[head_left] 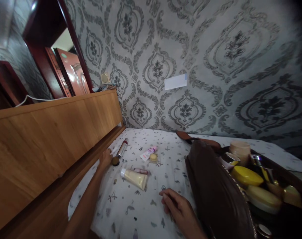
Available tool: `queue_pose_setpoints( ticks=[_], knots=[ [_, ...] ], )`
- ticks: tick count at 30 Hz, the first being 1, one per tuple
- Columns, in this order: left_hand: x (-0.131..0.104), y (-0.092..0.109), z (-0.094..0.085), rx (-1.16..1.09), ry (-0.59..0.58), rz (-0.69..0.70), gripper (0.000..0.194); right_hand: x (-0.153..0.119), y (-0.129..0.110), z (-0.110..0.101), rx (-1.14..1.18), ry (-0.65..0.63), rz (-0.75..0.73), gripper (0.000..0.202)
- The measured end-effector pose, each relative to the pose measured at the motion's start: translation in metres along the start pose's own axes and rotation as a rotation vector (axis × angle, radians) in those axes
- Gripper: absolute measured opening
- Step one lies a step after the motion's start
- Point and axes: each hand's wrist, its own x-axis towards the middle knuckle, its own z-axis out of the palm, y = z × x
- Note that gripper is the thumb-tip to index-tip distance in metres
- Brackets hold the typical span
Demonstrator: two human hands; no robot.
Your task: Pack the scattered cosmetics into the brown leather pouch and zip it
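My left hand (105,158) is far out on the white patterned sheet, its fingers curled at the edge of a small round jar (115,161) with a dark top. Just beyond lies a slim silver tube with a reddish-brown cap (122,148). My right hand (177,205) hovers over the sheet beside the brown bag (210,186), fingers loosely bent and apart, holding nothing. Between the hands lie a cream squeeze tube (135,178), a small reddish tube (141,171), a pink-and-white tube (149,153) and a little jar with a yellowish lid (153,158).
The bag gapes at the right, with a yellow oval case (247,176), a pale oval case (263,198), a beige jar (240,152) and other cosmetics inside. A wooden panel (66,132) borders the sheet on the left. Behind stands a papered wall (155,66).
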Motion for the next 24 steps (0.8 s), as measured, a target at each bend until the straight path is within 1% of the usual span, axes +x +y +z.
queue_pose_setpoints(
  ticks=[3, 6, 9, 13, 18, 21, 24],
  knots=[
    [0.005, 0.004, 0.007, -0.096, -0.13, 0.101, 0.027, -0.001, -0.001, 0.0, -0.021, 0.008, -0.013, 0.042],
    [0.004, 0.006, 0.014, -0.198, -0.259, 0.173, 0.023, -0.001, -0.001, 0.001, -0.034, 0.006, -0.023, 0.044],
    [0.002, 0.007, 0.019, -0.28, -0.323, 0.206, 0.022, -0.001, -0.002, 0.001, -0.035, -0.002, -0.03, 0.044],
    [-0.002, 0.01, 0.02, -0.371, -0.296, 0.239, 0.022, -0.003, -0.003, 0.0, -0.04, -0.003, -0.049, 0.043],
    [-0.012, 0.018, 0.011, -0.457, -0.199, 0.294, 0.024, -0.004, -0.004, 0.0, -0.043, -0.009, -0.052, 0.041],
    [-0.021, 0.024, 0.008, -0.476, -0.158, 0.335, 0.032, -0.005, -0.004, -0.001, -0.045, -0.014, -0.053, 0.04],
    [-0.026, 0.029, 0.009, -0.452, -0.132, 0.389, 0.036, -0.005, -0.004, 0.0, -0.046, -0.012, -0.067, 0.038]
  ],
)
